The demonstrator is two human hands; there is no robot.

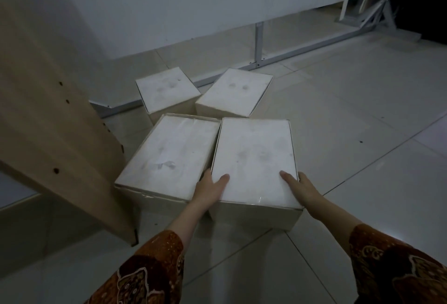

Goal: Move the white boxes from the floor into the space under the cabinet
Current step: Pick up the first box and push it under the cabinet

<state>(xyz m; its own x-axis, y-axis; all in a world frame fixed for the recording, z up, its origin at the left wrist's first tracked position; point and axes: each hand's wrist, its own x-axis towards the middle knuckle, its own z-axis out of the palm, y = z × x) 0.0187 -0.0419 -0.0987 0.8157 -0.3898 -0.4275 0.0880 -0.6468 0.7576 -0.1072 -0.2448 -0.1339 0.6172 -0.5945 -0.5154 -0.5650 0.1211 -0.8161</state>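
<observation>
Four white boxes stand on the tiled floor [338,100]. The person has both hands on the nearest one, the near right box [254,158], which sits just beside the near left box [167,156] — their long sides almost touching. Two more, the far left box [167,92] and the far right box [235,91], stand behind them, close to a metal frame [258,42] along the wall.

The left hand [210,187] clasps the near left corner of the held box, thumb laid on the lid and fingers down in the narrow gap beside its neighbour. The right hand [300,189] clasps the near right corner in the same way, thumb on top and fingers over the side. Each grip is closed on the box; whether it has left the floor cannot be told.

The box's long axis runs away from the person, so the hands hold its short near end. The wooden cabinet panel [55,134] rises at the left, beyond the near left box, and the space beneath it lies off that way. By that reading, the box must travel leftward across or around its neighbour, with the left hand leading on the nearer side.
</observation>
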